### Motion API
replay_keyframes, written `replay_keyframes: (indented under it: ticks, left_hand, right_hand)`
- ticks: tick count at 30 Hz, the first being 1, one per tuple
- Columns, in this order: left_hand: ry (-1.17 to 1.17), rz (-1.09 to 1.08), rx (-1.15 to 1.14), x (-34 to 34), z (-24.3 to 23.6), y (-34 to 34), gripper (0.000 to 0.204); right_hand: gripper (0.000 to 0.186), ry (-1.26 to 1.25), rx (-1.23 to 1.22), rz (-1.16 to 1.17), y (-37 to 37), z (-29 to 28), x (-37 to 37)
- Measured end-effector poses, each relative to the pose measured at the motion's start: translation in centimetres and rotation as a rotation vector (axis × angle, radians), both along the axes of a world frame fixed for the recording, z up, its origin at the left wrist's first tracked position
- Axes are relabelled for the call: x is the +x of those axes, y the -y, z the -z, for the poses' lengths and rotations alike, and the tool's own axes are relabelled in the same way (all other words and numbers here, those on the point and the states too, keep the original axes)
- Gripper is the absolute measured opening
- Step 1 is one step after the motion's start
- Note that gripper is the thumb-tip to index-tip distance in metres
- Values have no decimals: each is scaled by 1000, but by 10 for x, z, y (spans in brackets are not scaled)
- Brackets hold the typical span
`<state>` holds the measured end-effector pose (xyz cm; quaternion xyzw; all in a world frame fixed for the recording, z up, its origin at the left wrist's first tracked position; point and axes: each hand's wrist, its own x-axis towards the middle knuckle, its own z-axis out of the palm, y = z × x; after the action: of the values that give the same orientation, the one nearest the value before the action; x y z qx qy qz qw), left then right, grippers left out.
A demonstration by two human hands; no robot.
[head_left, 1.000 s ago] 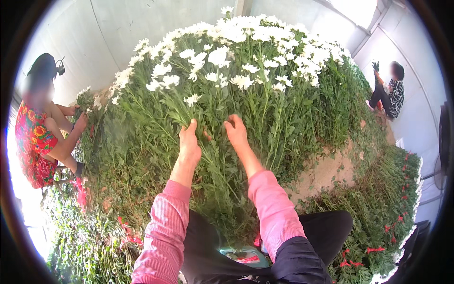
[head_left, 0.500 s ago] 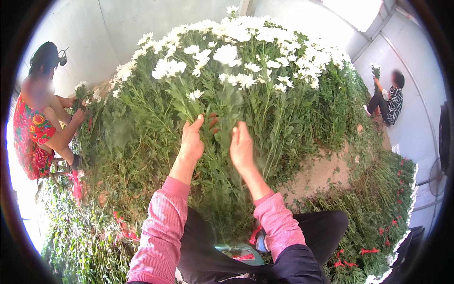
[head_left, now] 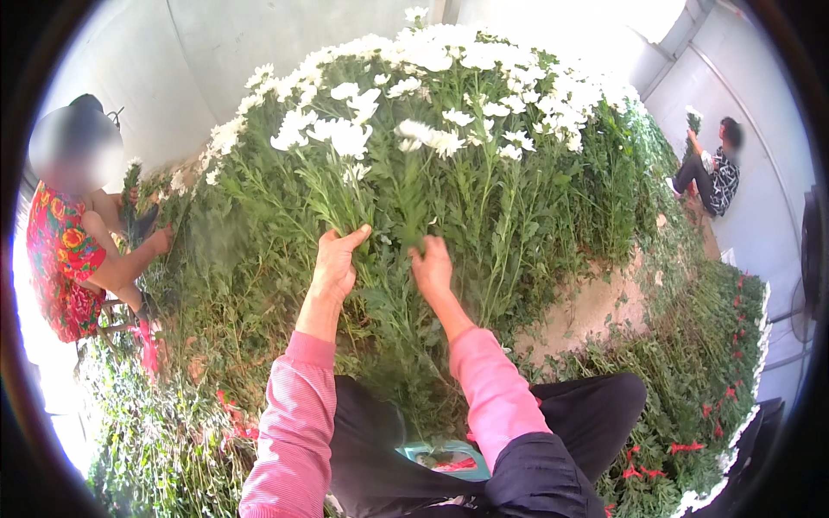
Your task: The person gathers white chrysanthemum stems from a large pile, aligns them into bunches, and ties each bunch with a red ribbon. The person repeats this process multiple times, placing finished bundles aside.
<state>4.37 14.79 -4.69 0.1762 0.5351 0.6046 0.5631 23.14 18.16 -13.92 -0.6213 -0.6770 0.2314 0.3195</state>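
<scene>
Just beyond the left hand (head_left: 335, 266), white flowers (head_left: 345, 136) on leafy green stems (head_left: 335, 200)

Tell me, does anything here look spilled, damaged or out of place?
Nothing looks clearly damaged. One bloom at the far top does look slightly odd: it pokes up above the other flowers, breaking their rounded outline.

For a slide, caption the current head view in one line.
Before massed white chrysanthemums, the left hand holds leafy stems while the right hand grasps a blurred stem.
</scene>
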Motion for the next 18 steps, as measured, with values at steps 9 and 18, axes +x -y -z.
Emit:
replay_keyframes:
  ticks: [9,18]
  left_hand:
    - [90,31,10,12,-13,7,28]
    - [113,101,-29,16,12,-4,38]
  right_hand:
    - [60,-26,290,291,-14,-42,30]
    - [36,365,111,7,-29,0,18]
